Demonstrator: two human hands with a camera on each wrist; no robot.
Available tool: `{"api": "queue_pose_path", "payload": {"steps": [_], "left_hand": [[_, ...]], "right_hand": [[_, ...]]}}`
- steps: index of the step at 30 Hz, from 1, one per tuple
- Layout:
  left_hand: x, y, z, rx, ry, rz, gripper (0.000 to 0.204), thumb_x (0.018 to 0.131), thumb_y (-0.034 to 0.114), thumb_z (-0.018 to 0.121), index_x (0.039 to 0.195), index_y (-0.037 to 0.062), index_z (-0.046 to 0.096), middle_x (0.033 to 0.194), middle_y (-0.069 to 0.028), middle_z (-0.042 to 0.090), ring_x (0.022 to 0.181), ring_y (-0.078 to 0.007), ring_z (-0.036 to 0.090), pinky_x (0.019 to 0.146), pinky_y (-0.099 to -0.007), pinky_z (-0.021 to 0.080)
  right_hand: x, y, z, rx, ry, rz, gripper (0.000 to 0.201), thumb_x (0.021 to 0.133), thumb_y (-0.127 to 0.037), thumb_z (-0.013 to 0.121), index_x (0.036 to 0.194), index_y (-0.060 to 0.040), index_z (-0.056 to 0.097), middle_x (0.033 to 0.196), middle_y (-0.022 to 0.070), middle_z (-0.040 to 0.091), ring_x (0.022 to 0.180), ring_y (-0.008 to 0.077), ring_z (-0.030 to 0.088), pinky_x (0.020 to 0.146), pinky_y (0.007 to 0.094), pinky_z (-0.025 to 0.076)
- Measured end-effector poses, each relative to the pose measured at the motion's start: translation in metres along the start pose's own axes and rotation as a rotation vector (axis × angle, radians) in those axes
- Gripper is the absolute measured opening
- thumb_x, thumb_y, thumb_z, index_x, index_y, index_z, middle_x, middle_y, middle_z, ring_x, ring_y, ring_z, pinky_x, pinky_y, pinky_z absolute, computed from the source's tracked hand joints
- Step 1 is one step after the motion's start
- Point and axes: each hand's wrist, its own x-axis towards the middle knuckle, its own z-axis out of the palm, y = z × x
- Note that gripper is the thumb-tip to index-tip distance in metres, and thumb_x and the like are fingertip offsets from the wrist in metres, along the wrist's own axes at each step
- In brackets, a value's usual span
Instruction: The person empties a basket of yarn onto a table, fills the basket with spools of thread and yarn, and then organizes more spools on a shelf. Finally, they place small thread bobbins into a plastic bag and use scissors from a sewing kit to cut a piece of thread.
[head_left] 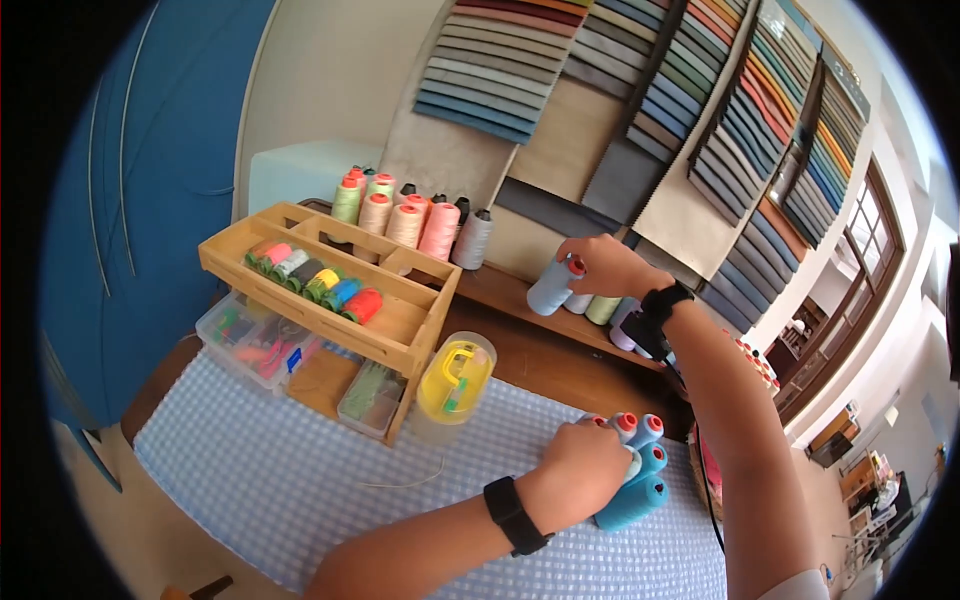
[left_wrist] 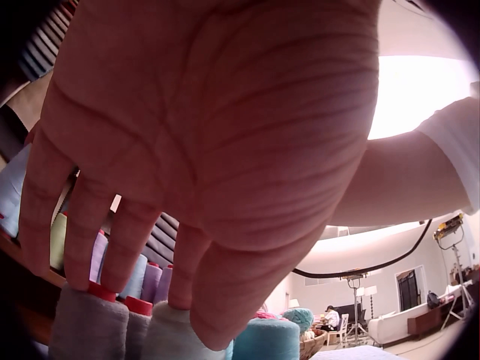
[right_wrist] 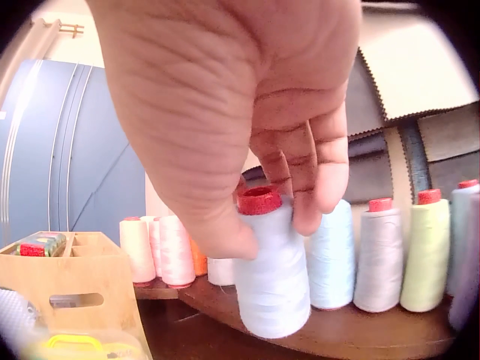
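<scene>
In my right hand (right_wrist: 300,127) a pale blue cone of thread (right_wrist: 274,277) with a red top is pinched near its upper end, tilted slightly, at the front of the wooden shelf (head_left: 500,290). Behind it stand a light blue cone (right_wrist: 332,259), a grey-lilac cone (right_wrist: 379,262) and a pale green cone (right_wrist: 426,255). Fingers of my left hand (head_left: 590,475) reach down over a cluster of thread cones on the checked cloth. Their tips touch the tops of a grey cone (left_wrist: 88,322) and a whitish cone (left_wrist: 176,334). A turquoise cone (head_left: 632,503) stands beside them.
A wooden organizer (head_left: 330,320) holds small coloured spools, with plastic boxes (head_left: 255,345) beneath. Next to it stands a clear tub with a yellow lid (head_left: 460,375). Pink and green cones (head_left: 405,222) line the shelf's left end. Fabric swatches (head_left: 500,70) hang behind.
</scene>
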Motion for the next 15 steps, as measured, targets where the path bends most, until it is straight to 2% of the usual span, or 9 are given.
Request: {"api": "queue_pose_path", "payload": {"steps": [2, 3, 6, 7, 12, 15], "left_hand": [[0.001, 0.0, -0.003, 0.006, -0.033, 0.007, 0.02, 0.093, 0.017, 0.061, 0.102, 0.0062, 0.076, 0.105, -0.0165, 0.069, 0.098, -0.0317, 0.071, 0.076, -0.0421, 0.059], [0.002, 0.001, -0.002, 0.004, -0.045, -0.008, 0.02, 0.093, 0.018, 0.061, 0.102, 0.0062, 0.076, 0.104, -0.016, 0.069, 0.099, -0.0314, 0.071, 0.077, -0.0419, 0.059], [0.006, 0.002, 0.01, 0.009, -0.033, -0.03, 0.021, 0.093, 0.02, 0.062, 0.1, 0.0069, 0.077, 0.102, -0.0139, 0.069, 0.098, -0.0295, 0.07, 0.075, -0.0401, 0.058], [0.005, 0.003, 0.01, 0.0, -0.016, -0.028, 0.021, 0.093, 0.021, 0.062, 0.099, 0.0072, 0.077, 0.101, -0.0131, 0.069, 0.097, -0.0286, 0.069, 0.074, -0.0391, 0.058], [0.008, 0.008, 0.018, 0.01, 0.06, -0.074, 0.02, 0.091, 0.021, 0.063, 0.09, 0.0072, 0.078, 0.091, -0.0107, 0.069, 0.095, -0.026, 0.068, 0.071, -0.0364, 0.056], [0.007, 0.008, 0.018, 0.015, 0.09, -0.065, 0.015, 0.085, 0.017, 0.066, 0.087, 0.006, 0.077, 0.091, -0.0116, 0.069, 0.093, -0.0262, 0.068, 0.069, -0.035, 0.057]], "right_hand": [[0.017, 0.001, 0.005, -0.042, -0.042, 0.04, 0.042, 0.075, -0.016, 0.076, 0.115, -0.0055, 0.067, 0.099, 0.0204, 0.071, 0.093, 0.0391, 0.069, 0.082, 0.0426, 0.056], [0.025, 0.001, 0.006, -0.07, -0.07, 0.053, 0.04, 0.079, -0.019, 0.077, 0.117, -0.0096, 0.069, 0.1, 0.0134, 0.073, 0.098, 0.0378, 0.069, 0.085, 0.0447, 0.055], [0.043, 0.003, 0.014, -0.103, -0.123, 0.103, 0.04, 0.082, -0.02, 0.077, 0.119, -0.0108, 0.068, 0.104, 0.0115, 0.073, 0.103, 0.0357, 0.068, 0.088, 0.0441, 0.055], [0.049, 0.002, 0.015, -0.123, -0.16, 0.134, 0.041, 0.083, -0.021, 0.076, 0.122, -0.0123, 0.067, 0.11, 0.0106, 0.072, 0.107, 0.0342, 0.067, 0.09, 0.0446, 0.055], [0.066, 0.001, 0.026, -0.2, -0.162, 0.215, 0.044, 0.084, -0.022, 0.076, 0.126, -0.0142, 0.066, 0.117, 0.0121, 0.071, 0.111, 0.0347, 0.066, 0.092, 0.0459, 0.054], [0.075, 0.005, 0.033, -0.24, -0.151, 0.259, 0.048, 0.083, -0.025, 0.077, 0.128, -0.0151, 0.065, 0.12, 0.0131, 0.07, 0.114, 0.0348, 0.066, 0.093, 0.0467, 0.055]]}}
